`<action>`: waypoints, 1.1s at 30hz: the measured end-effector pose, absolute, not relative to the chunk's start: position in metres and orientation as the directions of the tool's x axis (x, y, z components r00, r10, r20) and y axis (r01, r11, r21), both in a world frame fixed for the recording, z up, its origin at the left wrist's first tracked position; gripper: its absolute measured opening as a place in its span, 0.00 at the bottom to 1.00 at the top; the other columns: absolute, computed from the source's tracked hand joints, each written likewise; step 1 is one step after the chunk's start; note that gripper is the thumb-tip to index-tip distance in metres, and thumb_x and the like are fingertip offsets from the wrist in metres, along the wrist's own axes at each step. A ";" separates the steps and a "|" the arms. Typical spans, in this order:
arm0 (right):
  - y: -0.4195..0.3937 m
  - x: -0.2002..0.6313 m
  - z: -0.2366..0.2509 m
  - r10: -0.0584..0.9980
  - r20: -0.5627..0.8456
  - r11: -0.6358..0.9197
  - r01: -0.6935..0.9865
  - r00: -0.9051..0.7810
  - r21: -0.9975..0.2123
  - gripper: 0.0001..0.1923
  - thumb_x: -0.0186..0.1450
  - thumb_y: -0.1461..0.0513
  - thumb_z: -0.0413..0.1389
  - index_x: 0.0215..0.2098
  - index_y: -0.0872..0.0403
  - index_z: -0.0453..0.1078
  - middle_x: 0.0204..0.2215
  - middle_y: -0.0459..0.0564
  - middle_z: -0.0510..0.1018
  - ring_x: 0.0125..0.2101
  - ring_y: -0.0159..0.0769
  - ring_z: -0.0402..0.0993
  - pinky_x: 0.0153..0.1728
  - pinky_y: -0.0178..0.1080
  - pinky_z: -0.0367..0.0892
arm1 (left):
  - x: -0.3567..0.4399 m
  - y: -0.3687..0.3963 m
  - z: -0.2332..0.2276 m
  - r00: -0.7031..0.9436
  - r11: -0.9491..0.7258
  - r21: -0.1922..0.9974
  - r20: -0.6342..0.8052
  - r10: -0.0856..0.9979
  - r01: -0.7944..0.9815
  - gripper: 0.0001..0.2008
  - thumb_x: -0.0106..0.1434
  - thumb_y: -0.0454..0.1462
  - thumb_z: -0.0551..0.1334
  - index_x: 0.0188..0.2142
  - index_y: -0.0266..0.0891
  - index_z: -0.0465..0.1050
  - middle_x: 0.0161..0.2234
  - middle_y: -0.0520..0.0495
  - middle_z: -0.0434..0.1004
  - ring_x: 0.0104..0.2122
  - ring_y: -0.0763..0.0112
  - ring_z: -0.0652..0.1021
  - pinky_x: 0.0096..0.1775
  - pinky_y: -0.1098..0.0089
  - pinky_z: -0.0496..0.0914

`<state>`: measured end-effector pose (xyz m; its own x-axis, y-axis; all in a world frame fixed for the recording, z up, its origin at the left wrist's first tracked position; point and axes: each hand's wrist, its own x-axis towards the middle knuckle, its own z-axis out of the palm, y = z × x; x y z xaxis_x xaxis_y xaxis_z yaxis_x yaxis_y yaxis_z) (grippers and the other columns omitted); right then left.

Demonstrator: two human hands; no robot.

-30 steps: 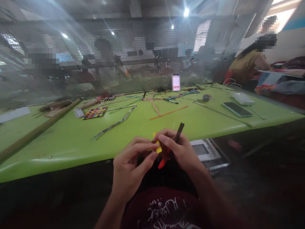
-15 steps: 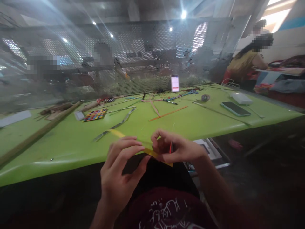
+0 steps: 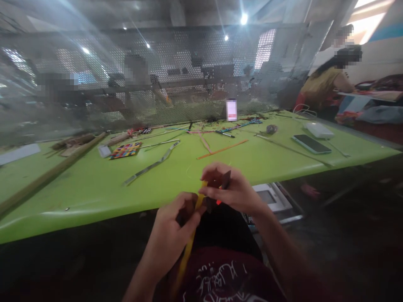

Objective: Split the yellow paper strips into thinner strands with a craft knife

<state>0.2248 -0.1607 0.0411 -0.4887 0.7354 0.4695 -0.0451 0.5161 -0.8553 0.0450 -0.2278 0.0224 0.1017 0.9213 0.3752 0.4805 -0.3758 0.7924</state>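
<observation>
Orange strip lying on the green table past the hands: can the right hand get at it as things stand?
Probably yes. The orange strip lies flat on the green table, with bare tabletop between it and the right hand. But that hand is pinching a yellow strip and a dark strip, so its fingers are occupied.

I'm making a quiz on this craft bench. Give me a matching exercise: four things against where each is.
Things:
1. yellow strip
2. woven mat
3. flat phone
4. upright phone

Places:
A. standing at the mesh screen
B. lying on the table at the right
C. pinched between left hand and right hand
D. lying on the table at the left

Pairs: 1-C, 2-D, 3-B, 4-A
</observation>
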 end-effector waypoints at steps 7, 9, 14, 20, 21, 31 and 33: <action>-0.163 0.209 0.037 0.758 0.428 0.456 -0.069 -0.491 -0.887 0.17 0.62 0.61 0.62 0.47 0.56 0.67 0.27 0.43 0.70 0.26 0.25 0.67 0.27 0.29 0.64 | 0.045 -0.225 0.028 0.056 -0.254 0.940 0.248 0.967 0.228 0.05 0.66 0.38 0.61 0.34 0.39 0.71 0.26 0.52 0.77 0.27 0.71 0.77 0.31 0.73 0.70; -0.163 0.208 0.037 0.758 0.399 0.421 -0.080 -0.517 -0.904 0.15 0.63 0.60 0.61 0.46 0.56 0.67 0.25 0.42 0.71 0.25 0.25 0.67 0.27 0.29 0.64 | 0.044 -0.224 0.027 0.023 -0.248 0.951 0.248 0.968 0.187 0.05 0.65 0.39 0.63 0.35 0.39 0.72 0.25 0.52 0.76 0.25 0.72 0.76 0.29 0.73 0.70; -0.158 0.214 0.036 0.794 0.493 0.524 -0.011 -0.354 -0.852 0.11 0.67 0.57 0.55 0.32 0.57 0.68 0.27 0.47 0.73 0.26 0.26 0.65 0.29 0.31 0.62 | 0.044 -0.221 0.023 -0.042 -0.194 0.973 0.200 0.979 0.124 0.06 0.63 0.39 0.65 0.34 0.38 0.73 0.21 0.54 0.72 0.20 0.74 0.73 0.24 0.75 0.67; -0.160 0.212 0.024 0.702 0.624 0.712 0.335 -0.344 -0.617 0.21 0.67 0.62 0.53 0.20 0.55 0.48 0.19 0.41 0.55 0.23 0.26 0.51 0.27 0.32 0.49 | 0.044 -0.220 0.022 -0.024 -0.215 0.976 0.216 0.976 0.031 0.03 0.66 0.37 0.62 0.35 0.40 0.71 0.19 0.57 0.69 0.18 0.78 0.70 0.23 0.78 0.65; -0.161 0.210 0.022 0.690 0.619 0.724 0.360 -0.375 -0.589 0.21 0.67 0.63 0.53 0.20 0.55 0.49 0.18 0.41 0.54 0.23 0.26 0.50 0.27 0.33 0.47 | 0.045 -0.221 0.023 -0.009 -0.214 0.977 0.214 0.977 0.018 0.03 0.66 0.37 0.62 0.35 0.40 0.71 0.19 0.58 0.68 0.17 0.79 0.70 0.22 0.79 0.64; -0.167 0.196 0.020 0.605 0.662 0.796 0.330 -0.443 -0.507 0.15 0.66 0.65 0.52 0.23 0.56 0.54 0.21 0.42 0.59 0.24 0.26 0.52 0.29 0.32 0.46 | 0.049 -0.225 0.025 0.038 -0.128 0.988 0.132 0.991 -0.086 0.08 0.65 0.43 0.63 0.38 0.41 0.73 0.14 0.59 0.60 0.12 0.81 0.58 0.14 0.79 0.51; -0.166 0.196 0.019 0.590 0.676 0.807 0.322 -0.442 -0.494 0.14 0.67 0.65 0.51 0.24 0.56 0.54 0.21 0.42 0.59 0.25 0.27 0.53 0.29 0.32 0.47 | 0.050 -0.226 0.025 0.047 -0.117 0.988 0.122 0.991 -0.100 0.08 0.65 0.42 0.64 0.38 0.41 0.74 0.14 0.59 0.60 0.12 0.81 0.57 0.15 0.79 0.49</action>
<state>0.1965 -0.1659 0.0193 -0.4422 0.5899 0.6756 0.3224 0.8075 -0.4941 0.0497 -0.2255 0.0252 0.0469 0.9914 0.1220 -0.1000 -0.1168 0.9881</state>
